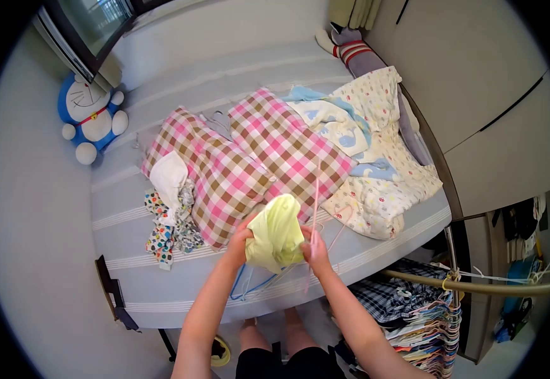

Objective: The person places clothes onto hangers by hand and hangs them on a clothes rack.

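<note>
Above the front edge of the bed, a pale yellow-green piece of clothing (273, 234) is bunched up between my hands. My left hand (241, 243) is closed on its left side. At its right side, my right hand (316, 254) is closed around a thin pink clothes hanger (316, 218), which stands up past the fingers. Whether that hand also pinches the cloth is hard to tell. Below the garment, a blue hanger (235, 287) lies on the bed, partly covered.
Pink-and-brown checked pillows (287, 148) lie mid-bed. White and patterned clothes (171, 208) are at left, a printed blanket (376, 208) at right. A blue plush toy (92, 117) leans on the wall. Lower right, a rail (496, 287) stands near many hangers (429, 335).
</note>
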Demonstrator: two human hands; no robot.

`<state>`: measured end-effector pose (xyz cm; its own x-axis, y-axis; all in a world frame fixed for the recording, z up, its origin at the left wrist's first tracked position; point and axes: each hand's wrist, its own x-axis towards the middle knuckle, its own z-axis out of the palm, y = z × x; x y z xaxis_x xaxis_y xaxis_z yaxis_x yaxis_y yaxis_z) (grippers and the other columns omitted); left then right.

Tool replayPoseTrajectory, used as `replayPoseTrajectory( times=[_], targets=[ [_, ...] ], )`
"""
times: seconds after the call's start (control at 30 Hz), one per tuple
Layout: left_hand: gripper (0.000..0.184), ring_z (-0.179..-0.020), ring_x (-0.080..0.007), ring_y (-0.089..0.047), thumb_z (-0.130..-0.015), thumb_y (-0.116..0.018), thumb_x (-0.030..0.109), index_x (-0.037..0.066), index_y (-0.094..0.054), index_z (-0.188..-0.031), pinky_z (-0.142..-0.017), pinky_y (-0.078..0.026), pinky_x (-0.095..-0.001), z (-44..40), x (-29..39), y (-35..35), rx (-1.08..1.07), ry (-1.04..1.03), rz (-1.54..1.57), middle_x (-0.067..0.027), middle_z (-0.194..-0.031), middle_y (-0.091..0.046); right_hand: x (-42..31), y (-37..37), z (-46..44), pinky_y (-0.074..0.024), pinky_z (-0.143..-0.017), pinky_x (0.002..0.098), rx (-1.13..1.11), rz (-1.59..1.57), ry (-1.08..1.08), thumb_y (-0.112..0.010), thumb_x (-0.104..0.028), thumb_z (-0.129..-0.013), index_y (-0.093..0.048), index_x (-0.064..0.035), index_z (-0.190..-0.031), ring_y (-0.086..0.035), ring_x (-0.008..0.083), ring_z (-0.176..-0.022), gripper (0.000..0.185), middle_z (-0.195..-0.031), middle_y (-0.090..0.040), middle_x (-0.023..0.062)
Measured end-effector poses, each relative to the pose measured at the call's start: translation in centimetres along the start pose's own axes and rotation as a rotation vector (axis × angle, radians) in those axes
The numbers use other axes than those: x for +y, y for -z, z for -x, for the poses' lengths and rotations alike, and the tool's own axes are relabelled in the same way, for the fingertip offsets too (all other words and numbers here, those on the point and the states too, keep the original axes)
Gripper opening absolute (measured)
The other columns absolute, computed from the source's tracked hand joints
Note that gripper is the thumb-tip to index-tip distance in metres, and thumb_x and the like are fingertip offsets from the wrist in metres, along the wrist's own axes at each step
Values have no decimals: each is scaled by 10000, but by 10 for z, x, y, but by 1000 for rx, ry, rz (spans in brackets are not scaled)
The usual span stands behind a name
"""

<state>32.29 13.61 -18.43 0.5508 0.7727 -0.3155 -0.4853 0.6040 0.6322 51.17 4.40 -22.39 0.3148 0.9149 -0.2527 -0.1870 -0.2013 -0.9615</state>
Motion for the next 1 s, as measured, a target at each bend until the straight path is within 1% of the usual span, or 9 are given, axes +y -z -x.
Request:
replayPoseTrajectory(
  times=[0.2, 0.3, 0.43, 0.47, 0.57, 0.67, 0.8, 0.9, 1.0],
  targets=[
    [473, -1064, -287, -538, -730, -364, 69, -54, -476, -1173, -892, -448, -393, 74, 80, -14, 108, -126, 253, -185, -1167, -534, -65, -59, 23, -357, -583, 197, -170, 126, 42, -626, -152, -814, -587, -27, -850, -447, 42, -664, 136, -712, -526, -45],
    [411, -966, -284, -582, -729, -381, 68, -60, -535, -1088, -847, -475, -382, 111, 117, 24, 160, -305, -25, -180, -1078, -581, -107, -92, 50, -328, -554, 200, -184, 120, 148, -599, -169, -834, -570, -33, -814, -410, 41, -628, 141, -670, -489, -53],
    [309, -825, -202, -601, -786, -427, 96, 37, -593, -1039, -710, -485, -332, 161, 146, 55, 579, -239, -1145, -99, -990, -619, -135, -136, 84, -339, -559, 212, -283, 309, 304, -573, -193, -859, -550, -48, -833, -400, 52, -624, 149, -663, -462, -41],
    [276, -760, -154, -588, -796, -485, 113, 63, -607, -1038, -661, -468, -295, 172, 141, 65, 662, -538, -1545, -73, -988, -621, -145, -149, 96, -340, -559, 216, -346, 323, 312, -564, -205, -868, -542, -46, -857, -394, 53, -624, 160, -661, -455, -40],
    [256, -764, -152, -589, -762, -553, 98, 45, -627, -1001, -677, -466, -284, 202, 131, 36, 496, -608, -1007, -77, -1012, -617, -139, -184, 120, -345, -576, 235, -485, 287, 395, -543, -230, -887, -516, -48, -881, -383, 71, -638, 184, -688, -436, -24],
    [294, -772, -91, -532, -747, -576, 91, 22, -608, -1032, -670, -442, -245, 231, 126, 11, 122, -266, -838, -27, -864, -609, -126, -208, 136, -347, -599, 238, -563, 300, 518, -523, -215, -898, -506, -44, -867, -390, 77, -672, 174, -753, -446, -10],
    [278, -658, -92, -536, -713, -639, 113, 8, -612, -969, -619, -445, -249, 244, 140, 43, 197, -207, -1272, -24, -734, -600, -145, -201, 169, -352, -598, 253, -423, 357, 358, -509, -197, -898, -517, -38, -844, -400, 103, -648, 168, -683, -431, 7],
    [150, -700, -172, -597, -693, -608, 58, 20, -627, -837, -668, -471, -278, 258, 159, 62, 483, -246, -1347, -115, -760, -629, -129, -173, 160, -356, -586, 260, -209, 384, 466, -507, -204, -898, -522, -43, -837, -405, 103, -633, 172, -661, -432, 8],
    [94, -687, -168, -586, -689, -624, 57, 18, -600, -772, -673, -468, -274, 266, 157, 74, 427, -296, -1341, -105, -734, -616, -132, -166, 172, -363, -576, 268, -178, 489, 370, -519, -211, -887, -537, -38, -848, -425, 112, -630, 178, -677, -455, 26]
  ],
)
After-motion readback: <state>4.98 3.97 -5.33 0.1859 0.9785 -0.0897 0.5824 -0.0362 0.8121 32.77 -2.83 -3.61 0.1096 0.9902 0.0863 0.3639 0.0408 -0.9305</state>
